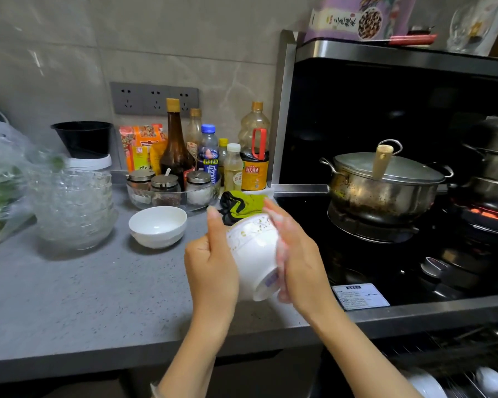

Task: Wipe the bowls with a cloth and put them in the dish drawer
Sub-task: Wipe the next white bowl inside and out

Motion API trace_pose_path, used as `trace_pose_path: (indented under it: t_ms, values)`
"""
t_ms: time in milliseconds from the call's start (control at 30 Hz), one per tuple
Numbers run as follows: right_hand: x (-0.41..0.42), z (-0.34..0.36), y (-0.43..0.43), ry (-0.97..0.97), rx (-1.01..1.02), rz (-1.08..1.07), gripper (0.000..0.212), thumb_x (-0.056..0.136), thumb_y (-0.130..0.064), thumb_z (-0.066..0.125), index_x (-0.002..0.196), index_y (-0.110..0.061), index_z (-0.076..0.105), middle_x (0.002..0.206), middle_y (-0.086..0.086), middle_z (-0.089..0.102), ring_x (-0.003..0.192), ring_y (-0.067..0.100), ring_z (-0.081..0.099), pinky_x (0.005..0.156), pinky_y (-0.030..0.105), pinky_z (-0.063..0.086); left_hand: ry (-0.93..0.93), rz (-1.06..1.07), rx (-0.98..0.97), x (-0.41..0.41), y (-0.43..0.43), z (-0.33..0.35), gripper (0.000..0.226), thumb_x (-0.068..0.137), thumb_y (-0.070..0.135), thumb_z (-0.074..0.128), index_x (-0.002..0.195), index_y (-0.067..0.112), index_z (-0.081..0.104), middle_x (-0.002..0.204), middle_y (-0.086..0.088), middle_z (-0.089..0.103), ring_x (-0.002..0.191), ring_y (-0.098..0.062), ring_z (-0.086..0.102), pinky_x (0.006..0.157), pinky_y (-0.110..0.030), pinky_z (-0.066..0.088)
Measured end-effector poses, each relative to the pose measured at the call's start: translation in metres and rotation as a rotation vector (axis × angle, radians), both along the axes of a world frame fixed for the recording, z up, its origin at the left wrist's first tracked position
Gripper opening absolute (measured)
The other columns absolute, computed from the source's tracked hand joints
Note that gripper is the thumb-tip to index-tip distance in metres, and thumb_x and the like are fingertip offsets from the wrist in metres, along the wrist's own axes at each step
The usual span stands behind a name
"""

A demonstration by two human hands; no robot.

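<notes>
Over the front edge of the worktop [84, 297], just left of the stove [385, 254]: patterned bowl [253, 254] in the air between both hands, tipped with its foot toward the camera and its mouth facing away.

- Left hand [210, 268]: wrapped round the bowl's left side, thumb up near the rim.
- Right hand [296, 259]: laid against the bowl's right side, fingers stretched along it. Motion-blurred, so finer grip detail is unclear.
- Cloth [243, 205], green and black: bunched at the bowl's far rim, by the right fingertips. Can't tell if it is inside the bowl or lying on the worktop behind.
- Plain white bowl [158, 225]: upright on the worktop, left of the hands, apart from them.
- Glass bowls [72, 208]: stacked further left.
- Condiment tray [173, 196]: behind the white bowl.
- Lidded pot [385, 185]: on the stove's back burner.
- Dish drawer [460, 351]: open at lower right below the stove, white dishes in it.
</notes>
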State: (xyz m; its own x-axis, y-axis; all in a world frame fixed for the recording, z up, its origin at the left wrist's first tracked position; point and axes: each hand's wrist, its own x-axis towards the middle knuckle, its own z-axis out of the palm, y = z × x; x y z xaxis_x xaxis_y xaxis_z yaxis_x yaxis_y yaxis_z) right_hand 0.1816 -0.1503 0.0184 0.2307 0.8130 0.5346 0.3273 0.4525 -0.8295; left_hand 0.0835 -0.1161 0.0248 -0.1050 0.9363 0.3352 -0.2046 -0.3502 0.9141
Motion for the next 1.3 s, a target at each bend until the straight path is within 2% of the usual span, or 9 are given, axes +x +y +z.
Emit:
trace_pose_path:
  t_ms: [100, 200, 300, 400, 500, 667, 767, 1100, 1300]
  values:
    - [0.000, -0.002, -0.002, 0.087, -0.061, -0.016, 0.051, 0.090, -0.064, 0.029, 0.135, -0.048, 0.045, 0.078, -0.009, 0.067, 0.068, 0.000, 0.056, 0.058, 0.013, 0.044, -0.028, -0.002, -0.010, -0.004, 0.000, 0.006, 0.060, 0.085, 0.059, 0.037, 0.053, 0.007, 0.038, 0.055, -0.012, 0.040, 0.051, -0.021, 0.041, 0.052, -0.030, 0.030]
    - [-0.013, -0.004, -0.005, -0.404, 0.170, -0.199, 0.045, 0.100, -0.043, 0.027, 0.142, -0.034, 0.041, 0.125, -0.019, 0.058, 0.122, 0.005, 0.050, 0.105, 0.041, 0.040, 0.071, 0.027, 0.068, -0.002, 0.003, 0.003, 0.061, 0.083, 0.063, 0.032, 0.041, 0.019, 0.038, 0.043, -0.005, 0.043, 0.044, -0.018, 0.043, 0.050, -0.032, 0.034]
    - [-0.018, -0.004, 0.000, -0.651, 0.255, -0.300, 0.047, 0.102, -0.035, 0.025, 0.139, -0.020, 0.049, 0.145, -0.009, 0.046, 0.140, 0.006, 0.031, 0.115, 0.040, 0.025, 0.125, 0.023, 0.126, 0.001, 0.001, -0.004, 0.075, 0.091, 0.068, 0.027, 0.039, 0.018, 0.047, 0.036, -0.002, 0.045, 0.039, -0.017, 0.046, 0.047, -0.037, 0.037]
    - [-0.013, 0.010, 0.001, -0.214, 0.115, -0.087, 0.044, 0.100, -0.038, 0.031, 0.128, -0.019, 0.059, 0.122, -0.003, 0.062, 0.103, -0.003, 0.060, 0.086, 0.021, 0.049, 0.102, 0.015, 0.092, -0.002, 0.002, -0.004, 0.074, 0.083, 0.076, 0.034, 0.044, 0.013, 0.039, 0.044, -0.007, 0.042, 0.044, -0.017, 0.042, 0.049, -0.041, 0.035]
    - [-0.003, 0.019, 0.000, 0.156, -0.162, 0.039, 0.047, 0.092, -0.054, 0.032, 0.106, -0.022, 0.064, 0.071, 0.023, 0.050, 0.047, 0.021, 0.048, 0.037, 0.018, 0.033, 0.016, -0.135, 0.036, -0.008, 0.005, -0.002, 0.077, 0.069, 0.072, 0.056, 0.050, -0.001, 0.039, 0.052, -0.015, 0.048, 0.047, -0.019, 0.050, 0.050, -0.030, 0.034]
    - [0.006, 0.018, -0.004, 0.246, -0.276, -0.014, 0.058, 0.092, -0.057, 0.031, 0.064, -0.021, 0.066, 0.071, 0.024, 0.060, 0.066, 0.033, 0.059, 0.053, 0.029, 0.044, -0.115, -0.340, -0.024, -0.019, 0.010, -0.004, 0.071, 0.055, 0.054, 0.074, 0.069, -0.013, 0.057, 0.065, -0.022, 0.061, 0.054, -0.025, 0.061, 0.053, -0.030, 0.045]
    - [0.008, 0.015, -0.007, 0.231, -0.268, -0.023, 0.077, 0.085, -0.060, 0.034, 0.071, 0.014, 0.052, 0.064, 0.025, 0.052, 0.058, 0.032, 0.052, 0.046, 0.024, 0.038, -0.073, -0.444, -0.035, -0.025, 0.013, -0.005, 0.052, 0.059, 0.054, 0.074, 0.066, 0.003, 0.068, 0.074, -0.027, 0.068, 0.062, -0.029, 0.065, 0.058, -0.032, 0.049]
    - [0.016, 0.026, -0.010, -0.223, -0.097, -0.140, 0.062, 0.092, -0.055, 0.044, 0.046, -0.013, 0.041, 0.038, -0.004, 0.040, 0.035, 0.007, 0.038, 0.037, 0.020, 0.025, 0.688, -0.228, 0.416, -0.024, 0.014, 0.013, 0.068, 0.090, 0.069, 0.028, 0.051, 0.018, 0.049, 0.045, 0.006, 0.049, 0.046, -0.010, 0.044, 0.049, -0.030, 0.036]
    - [0.007, 0.019, -0.014, 0.032, -0.059, -0.096, 0.057, 0.095, -0.056, 0.036, 0.061, -0.013, 0.052, 0.048, 0.001, 0.052, 0.045, 0.019, 0.052, 0.040, 0.021, 0.035, 0.334, -0.177, 0.257, -0.012, 0.009, 0.011, 0.064, 0.092, 0.055, 0.045, 0.041, 0.018, 0.037, 0.037, 0.005, 0.034, 0.037, -0.011, 0.035, 0.042, -0.028, 0.024]
